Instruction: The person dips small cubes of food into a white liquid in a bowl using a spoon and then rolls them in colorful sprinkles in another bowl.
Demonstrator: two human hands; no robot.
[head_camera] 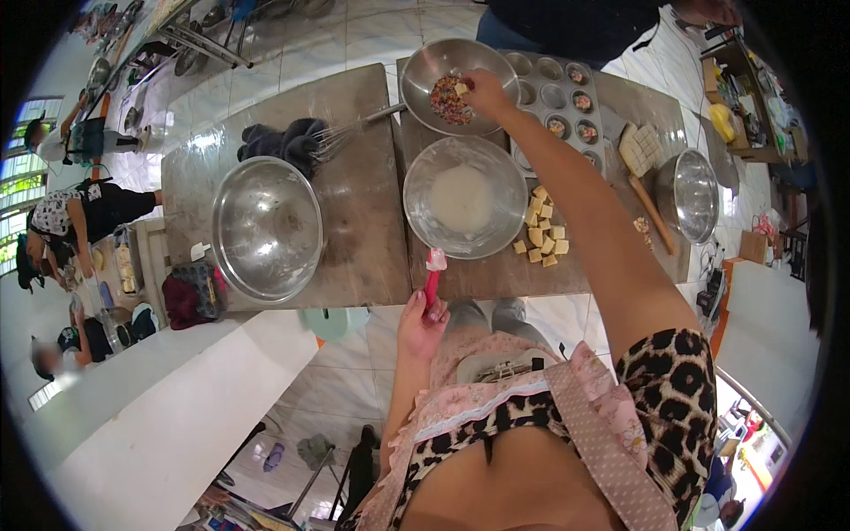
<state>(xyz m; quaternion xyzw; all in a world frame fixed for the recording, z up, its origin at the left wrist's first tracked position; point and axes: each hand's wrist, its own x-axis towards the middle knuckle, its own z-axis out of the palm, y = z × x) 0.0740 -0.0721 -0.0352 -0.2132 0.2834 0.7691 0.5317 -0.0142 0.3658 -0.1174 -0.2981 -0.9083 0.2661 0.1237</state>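
My left hand [423,325] is closed around the red handle of a small spatula or brush [433,279], whose pale tip is smeared with white and stands near the rim of a steel bowl of whitish batter [463,199]. Over the farther steel bowl [425,66], my right hand [483,93] pinches a pale yellow cube [461,88] above multicoloured sprinkles [451,103]. Several similar cubes [547,232] lie on the table right of the batter bowl. Behind my right forearm is a muffin tin [552,97]; some of its cups hold sprinkle-coated pieces.
A large steel bowl [267,229], a whisk [352,129] and a dark cloth [282,143] are on the left. At the right are a quilted mitt [639,149], a wooden rolling pin [652,216] and another steel bowl [695,196]. A person [571,26] stands across the table.
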